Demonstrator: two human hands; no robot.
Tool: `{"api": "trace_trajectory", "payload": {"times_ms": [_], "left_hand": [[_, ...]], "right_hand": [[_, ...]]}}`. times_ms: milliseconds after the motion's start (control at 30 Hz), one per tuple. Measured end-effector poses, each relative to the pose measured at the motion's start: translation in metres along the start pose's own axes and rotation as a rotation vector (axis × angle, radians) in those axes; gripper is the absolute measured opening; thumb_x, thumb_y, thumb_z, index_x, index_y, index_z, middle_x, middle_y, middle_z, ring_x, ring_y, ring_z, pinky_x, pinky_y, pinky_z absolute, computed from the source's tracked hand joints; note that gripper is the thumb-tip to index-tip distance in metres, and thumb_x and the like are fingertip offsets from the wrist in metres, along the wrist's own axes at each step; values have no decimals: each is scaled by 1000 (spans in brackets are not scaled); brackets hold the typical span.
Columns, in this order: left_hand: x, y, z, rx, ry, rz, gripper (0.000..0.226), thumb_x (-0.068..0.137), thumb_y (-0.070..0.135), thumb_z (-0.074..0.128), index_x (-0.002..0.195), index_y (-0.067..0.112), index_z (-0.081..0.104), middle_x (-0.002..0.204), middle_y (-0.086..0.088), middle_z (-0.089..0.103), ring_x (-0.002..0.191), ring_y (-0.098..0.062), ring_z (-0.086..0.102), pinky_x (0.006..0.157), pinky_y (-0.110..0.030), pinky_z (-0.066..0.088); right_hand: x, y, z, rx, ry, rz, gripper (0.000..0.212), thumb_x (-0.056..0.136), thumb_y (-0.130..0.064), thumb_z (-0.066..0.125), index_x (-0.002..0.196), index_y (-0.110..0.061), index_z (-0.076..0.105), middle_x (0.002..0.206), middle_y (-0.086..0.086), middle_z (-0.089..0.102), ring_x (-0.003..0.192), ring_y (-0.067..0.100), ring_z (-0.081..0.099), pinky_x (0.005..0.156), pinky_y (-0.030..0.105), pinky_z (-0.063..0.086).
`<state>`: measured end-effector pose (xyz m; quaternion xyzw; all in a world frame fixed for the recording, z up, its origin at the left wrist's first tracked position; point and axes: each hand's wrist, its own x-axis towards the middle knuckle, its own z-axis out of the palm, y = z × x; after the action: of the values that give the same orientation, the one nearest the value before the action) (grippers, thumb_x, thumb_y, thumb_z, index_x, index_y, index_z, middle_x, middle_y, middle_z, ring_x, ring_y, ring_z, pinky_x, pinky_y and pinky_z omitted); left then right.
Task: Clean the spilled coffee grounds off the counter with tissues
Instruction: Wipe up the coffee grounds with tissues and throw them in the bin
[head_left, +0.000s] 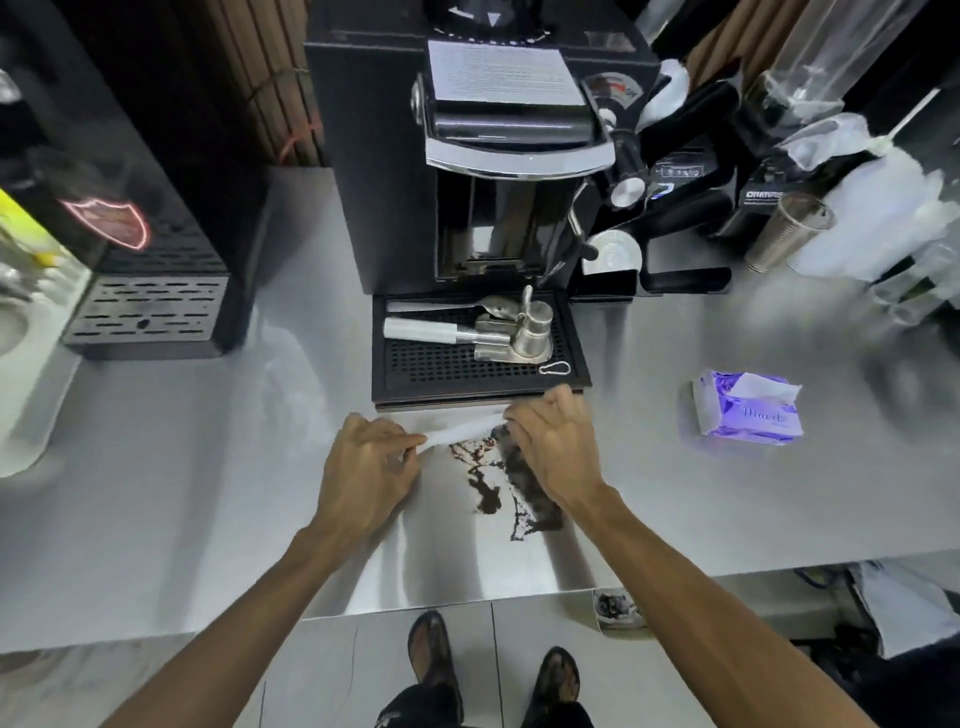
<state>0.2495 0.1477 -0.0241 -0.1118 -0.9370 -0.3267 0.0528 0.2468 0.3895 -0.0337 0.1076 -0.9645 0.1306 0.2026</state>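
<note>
head | left hand and right hand pinch tissue | above coffee grounds

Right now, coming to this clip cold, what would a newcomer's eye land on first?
The dark spill of coffee grounds on the shiny steel counter, just in front of the black coffee machine, stands out first. At its far edge the left hand and right hand pinch a white tissue stretched between them. A purple tissue pack lies on the counter to the right.
</note>
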Motion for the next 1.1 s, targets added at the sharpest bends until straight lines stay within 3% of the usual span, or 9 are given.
{"api": "trace_trajectory", "payload": {"times_ms": [67,133,233,400,633,767,900,1100], "left_hand": [[-18,-6,-17,80,43,-30,18,71,11,84,86,19,80,83,6,71,79,-22,53,62,-39,54],[-36,-10,-30,121,69,-70,18,70,10,84,85,18,80,82,3,72,76,-23,52,59,-39,53],[-56,-16,-41,136,113,-172,15,73,11,80,87,16,80,84,1,73,77,-20,46,56,-32,48],[-74,-32,-37,138,119,-253,15,74,13,77,88,18,79,83,4,73,77,-18,46,55,-30,49],[-74,-42,-18,155,118,-297,18,72,18,75,86,27,79,85,12,71,79,-17,48,64,-35,51],[-72,-44,-13,157,123,-305,17,72,18,74,86,27,79,84,13,70,80,-15,47,65,-35,51],[-70,-46,-11,166,124,-268,17,72,17,74,85,26,79,83,13,70,78,-14,45,63,-32,50],[-69,-51,-10,176,114,-266,18,72,18,72,86,28,78,83,15,69,78,-13,44,66,-32,49]], "right_hand": [[10,-20,10,-56,-10,-93,7,88,-25,65,89,-21,70,83,-8,67,81,15,39,68,31,33],[21,-40,22,-73,-31,-188,17,93,-31,55,93,-24,69,86,-12,67,81,16,40,68,30,31],[33,-65,37,-54,-69,-265,8,90,-29,66,95,-24,70,89,-16,66,83,16,39,69,28,28],[46,-89,50,-113,-189,-372,13,84,-26,72,97,-23,73,94,-11,64,85,17,35,71,29,27],[37,-101,50,-236,-259,-290,16,87,-15,62,100,-15,70,94,-2,56,83,21,37,67,35,29],[27,-103,45,-247,-322,-243,29,89,-18,56,116,-13,65,107,-2,64,85,21,43,71,35,36],[22,-110,39,-231,-380,-180,33,89,-20,42,115,-13,62,115,-2,60,86,21,43,73,37,36],[18,-113,39,-238,-409,-177,40,91,-24,41,125,-11,58,131,0,55,89,22,43,74,38,33]]}}
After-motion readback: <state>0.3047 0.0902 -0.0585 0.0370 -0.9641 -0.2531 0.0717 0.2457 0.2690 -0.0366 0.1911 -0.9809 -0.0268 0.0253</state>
